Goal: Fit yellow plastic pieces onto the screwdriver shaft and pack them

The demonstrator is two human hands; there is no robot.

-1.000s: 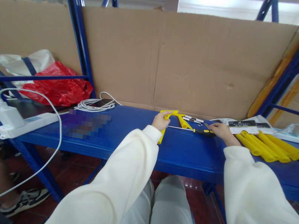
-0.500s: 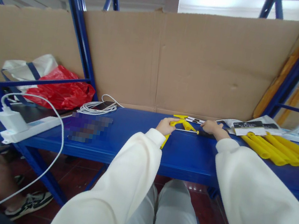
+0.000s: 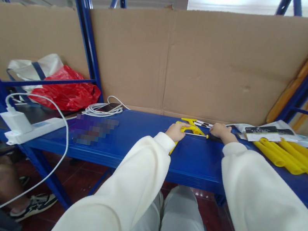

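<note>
My left hand (image 3: 176, 131) is closed on a yellow plastic part (image 3: 195, 130) over the blue table. Its lower end sticks out below that hand. To the right, my right hand (image 3: 220, 131) grips the dark handle of a screwdriver (image 3: 211, 137), whose thin shaft points left and meets the yellow part. Whether the tip sits in the part is too small to tell. Just behind lie another yellow piece (image 3: 188, 120) and a black-and-white item (image 3: 203, 124). Several yellow tubes (image 3: 291, 156) rest to the right of my right hand.
On the blue table (image 3: 139, 132) are a coiled white cable (image 3: 101, 110), a power strip (image 3: 36, 129) and a red bag (image 3: 69, 89). Cardboard (image 3: 224, 64) stands behind. A person's legs (image 3: 4, 179) show at lower left.
The whole view has shifted a little, so the table items on the right sit farther right. Both hands keep their grips, with the screwdriver still against the yellow part.
</note>
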